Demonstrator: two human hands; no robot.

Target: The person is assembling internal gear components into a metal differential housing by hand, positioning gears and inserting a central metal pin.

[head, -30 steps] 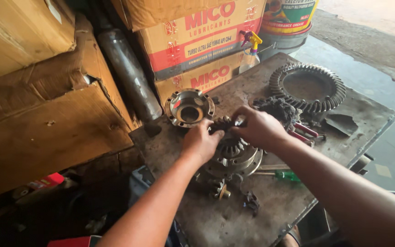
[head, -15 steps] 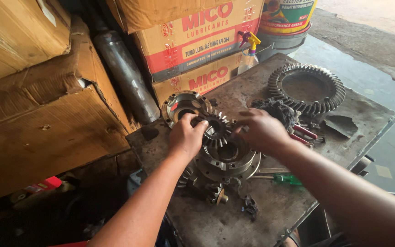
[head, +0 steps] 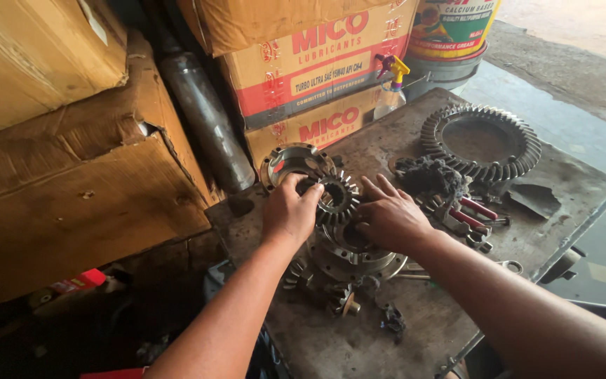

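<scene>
My left hand (head: 287, 210) and my right hand (head: 387, 214) both grip a toothed bevel gear (head: 338, 198), tilted on edge, one hand on each side of it. Just below the gear lies a round flanged differential case half (head: 355, 253) on the greasy metal workbench (head: 359, 337). Behind my left hand sits a second round housing half (head: 292, 160) with a hollow centre.
A large ring gear (head: 480, 144) lies at the back right, with a dark rag (head: 429, 175) and red-handled pliers (head: 475, 210) beside it. Small gears (head: 341, 302) lie near the front. Cardboard boxes (head: 303, 63), a spray bottle (head: 391, 95), a metal pipe (head: 208, 126) and a bucket (head: 450, 35) stand behind.
Both hands have lifted the bevel gear off the flanged case half and tipped it up on edge, moving slightly toward the back of the bench.
</scene>
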